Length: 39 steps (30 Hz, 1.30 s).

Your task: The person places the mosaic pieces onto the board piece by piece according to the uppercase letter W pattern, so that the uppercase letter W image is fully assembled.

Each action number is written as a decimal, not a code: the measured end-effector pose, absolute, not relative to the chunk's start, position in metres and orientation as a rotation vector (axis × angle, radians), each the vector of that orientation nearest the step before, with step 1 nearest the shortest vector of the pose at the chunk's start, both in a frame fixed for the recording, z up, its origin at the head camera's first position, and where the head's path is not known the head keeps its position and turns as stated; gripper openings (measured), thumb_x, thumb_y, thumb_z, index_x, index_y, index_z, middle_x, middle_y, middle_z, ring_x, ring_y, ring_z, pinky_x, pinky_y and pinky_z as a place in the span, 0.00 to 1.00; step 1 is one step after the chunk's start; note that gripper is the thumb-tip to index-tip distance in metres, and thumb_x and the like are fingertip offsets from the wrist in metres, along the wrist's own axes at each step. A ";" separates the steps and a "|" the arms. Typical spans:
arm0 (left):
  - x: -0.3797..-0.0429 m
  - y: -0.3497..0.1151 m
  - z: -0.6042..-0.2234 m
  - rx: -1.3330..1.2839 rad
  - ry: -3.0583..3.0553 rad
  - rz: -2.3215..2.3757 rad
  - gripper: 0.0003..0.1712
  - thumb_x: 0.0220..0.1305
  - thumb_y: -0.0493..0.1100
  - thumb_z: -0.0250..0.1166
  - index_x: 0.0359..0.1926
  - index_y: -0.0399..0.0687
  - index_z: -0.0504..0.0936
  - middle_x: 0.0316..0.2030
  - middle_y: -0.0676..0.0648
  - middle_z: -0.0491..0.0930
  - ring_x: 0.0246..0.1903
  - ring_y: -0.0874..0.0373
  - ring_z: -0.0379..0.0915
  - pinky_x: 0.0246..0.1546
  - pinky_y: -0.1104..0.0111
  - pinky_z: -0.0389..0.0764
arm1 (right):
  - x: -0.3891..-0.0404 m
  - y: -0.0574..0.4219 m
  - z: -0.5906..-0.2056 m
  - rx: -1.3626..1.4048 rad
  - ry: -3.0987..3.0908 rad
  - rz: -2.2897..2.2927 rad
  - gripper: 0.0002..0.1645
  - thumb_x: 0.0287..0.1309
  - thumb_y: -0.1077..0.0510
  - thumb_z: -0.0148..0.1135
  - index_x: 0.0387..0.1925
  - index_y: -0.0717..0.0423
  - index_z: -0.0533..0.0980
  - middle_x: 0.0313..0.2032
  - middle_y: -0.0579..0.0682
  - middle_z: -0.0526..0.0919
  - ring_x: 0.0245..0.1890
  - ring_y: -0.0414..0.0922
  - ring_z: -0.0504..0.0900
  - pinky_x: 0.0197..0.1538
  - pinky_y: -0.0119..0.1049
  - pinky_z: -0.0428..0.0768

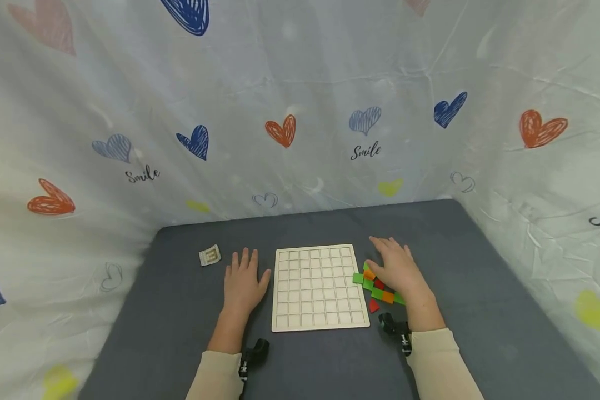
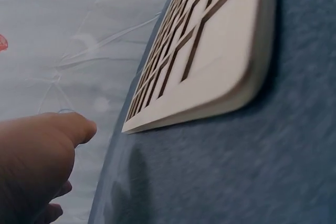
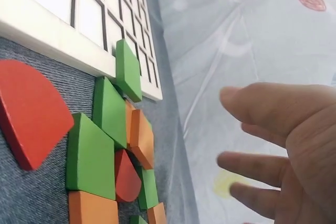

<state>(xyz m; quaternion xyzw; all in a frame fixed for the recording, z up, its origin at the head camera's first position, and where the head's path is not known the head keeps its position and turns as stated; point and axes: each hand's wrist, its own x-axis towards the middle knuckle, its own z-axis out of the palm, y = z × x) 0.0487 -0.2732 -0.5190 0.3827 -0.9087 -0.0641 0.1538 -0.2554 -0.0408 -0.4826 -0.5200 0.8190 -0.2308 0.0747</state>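
A pale wooden board [image 1: 315,289] with a grid of square recesses lies flat between my two hands. My left hand [image 1: 243,283] is spread with straight fingers just left of the board, holding nothing. On the right, my right hand [image 1: 395,268] is held with loose, extended fingers beside a small heap of blocks. The heap has green blocks [image 3: 90,156], orange blocks [image 3: 93,208] and red rounded wedge blocks [image 3: 32,111]. One green block [image 3: 127,71] leans on the board's right edge. In the right wrist view the fingers stand apart from the blocks, gripping none.
A small square paper packet [image 1: 210,255] lies at the left of the dark grey table [image 1: 320,366]. A white curtain [image 1: 320,183] printed with hearts and "Smile" surrounds the table's back and sides. Black wrist cameras [image 1: 256,353] sit by both sleeves.
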 end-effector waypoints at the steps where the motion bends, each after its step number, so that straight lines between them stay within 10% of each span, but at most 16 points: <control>1: 0.047 -0.273 -0.520 1.071 -2.616 -0.198 0.40 0.74 0.57 0.61 0.76 0.37 0.65 0.74 0.31 0.60 0.74 0.29 0.51 0.68 0.34 0.62 | -0.255 -0.041 -0.482 -1.558 2.443 -0.686 0.39 0.68 0.52 0.67 0.75 0.61 0.66 0.69 0.66 0.70 0.72 0.69 0.61 0.72 0.73 0.52; 7: 0.044 -0.270 -0.524 0.928 -2.682 -0.472 0.38 0.75 0.54 0.61 0.77 0.38 0.65 0.76 0.33 0.59 0.74 0.29 0.49 0.70 0.33 0.58 | -0.250 -0.045 -0.481 -1.515 2.353 -0.641 0.25 0.62 0.53 0.72 0.59 0.59 0.82 0.51 0.58 0.83 0.48 0.57 0.80 0.51 0.55 0.82; 12: 0.044 -0.271 -0.530 0.804 -2.696 -0.644 0.34 0.77 0.50 0.59 0.77 0.41 0.65 0.76 0.38 0.59 0.75 0.30 0.48 0.71 0.32 0.53 | -0.248 -0.048 -0.481 -1.479 2.282 -0.628 0.15 0.57 0.54 0.77 0.44 0.55 0.87 0.37 0.49 0.82 0.33 0.46 0.75 0.38 0.44 0.80; 39: 0.051 -0.284 -0.550 0.597 -2.598 -0.741 0.29 0.72 0.41 0.63 0.71 0.39 0.74 0.74 0.44 0.66 0.76 0.35 0.49 0.75 0.37 0.46 | -0.248 -0.053 -0.500 -1.375 2.240 -0.590 0.14 0.57 0.55 0.76 0.45 0.53 0.86 0.37 0.47 0.82 0.33 0.45 0.77 0.41 0.45 0.83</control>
